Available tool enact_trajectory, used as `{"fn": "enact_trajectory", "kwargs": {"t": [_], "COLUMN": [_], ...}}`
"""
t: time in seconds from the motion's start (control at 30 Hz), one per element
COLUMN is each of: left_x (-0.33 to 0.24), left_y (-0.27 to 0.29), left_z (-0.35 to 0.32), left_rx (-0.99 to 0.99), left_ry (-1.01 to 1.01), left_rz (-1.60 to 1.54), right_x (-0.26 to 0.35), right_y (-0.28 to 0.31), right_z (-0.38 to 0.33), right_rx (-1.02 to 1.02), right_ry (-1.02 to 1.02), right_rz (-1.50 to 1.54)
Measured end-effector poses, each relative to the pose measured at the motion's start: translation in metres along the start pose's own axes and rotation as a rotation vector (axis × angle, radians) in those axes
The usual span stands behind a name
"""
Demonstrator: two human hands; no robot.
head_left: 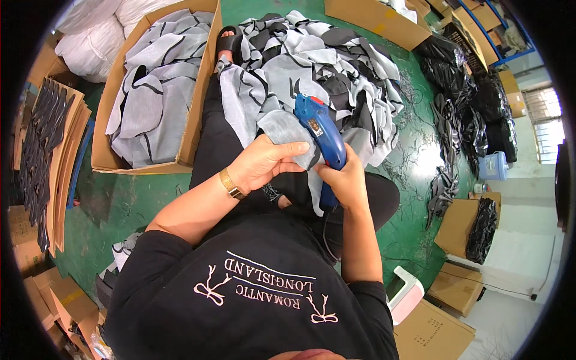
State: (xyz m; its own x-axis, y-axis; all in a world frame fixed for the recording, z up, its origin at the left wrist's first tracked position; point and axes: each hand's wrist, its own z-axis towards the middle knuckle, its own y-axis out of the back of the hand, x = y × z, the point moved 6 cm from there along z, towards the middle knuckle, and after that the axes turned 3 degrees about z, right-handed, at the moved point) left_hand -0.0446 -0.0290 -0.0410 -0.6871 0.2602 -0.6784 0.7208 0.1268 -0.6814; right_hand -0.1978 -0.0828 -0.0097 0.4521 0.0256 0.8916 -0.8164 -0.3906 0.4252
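Note:
My right hand (pixel 348 183) is wrapped round the handle of blue cordless-looking electric scissors (pixel 324 133) with a red button on top. Their blade end points away from me, over the cloth. Between the thumb and fingers of my left hand (pixel 261 165) is a light grey fabric piece (pixel 287 128), pinched just left of the scissors. A large heap of grey and black fabric pieces (pixel 360 66) spreads over the floor and against my legs. Whether the blades touch any cloth cannot be made out.
At the left stands an open cardboard box (pixel 206 78) with grey fabric pieces. White sacks (pixel 90 51) are behind it. Black plastic bags (pixel 447 66), a blue bin (pixel 493 166) and cartons (pixel 459 288) line the right. Dark thread scraps litter the green floor (pixel 414 222). A white-and-pink stool-like object (pixel 407 297) sits near my right elbow.

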Motion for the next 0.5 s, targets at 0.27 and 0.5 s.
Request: {"fn": "enact_trajectory", "kwargs": {"t": [0.27, 0.5], "left_x": [-0.022, -0.026], "left_y": [0.02, 0.027], "left_z": [0.007, 0.013], "left_rx": [-0.14, -0.247], "left_ry": [-0.164, -0.332], "left_rz": [0.053, 0.036], "right_x": [-0.009, -0.021], "right_y": [0.025, 0.013], "right_z": [-0.012, -0.051], "right_rx": [0.006, 0.155], "right_ry": [-0.035, -0.19], "right_rz": [0.339, 0.417]}}
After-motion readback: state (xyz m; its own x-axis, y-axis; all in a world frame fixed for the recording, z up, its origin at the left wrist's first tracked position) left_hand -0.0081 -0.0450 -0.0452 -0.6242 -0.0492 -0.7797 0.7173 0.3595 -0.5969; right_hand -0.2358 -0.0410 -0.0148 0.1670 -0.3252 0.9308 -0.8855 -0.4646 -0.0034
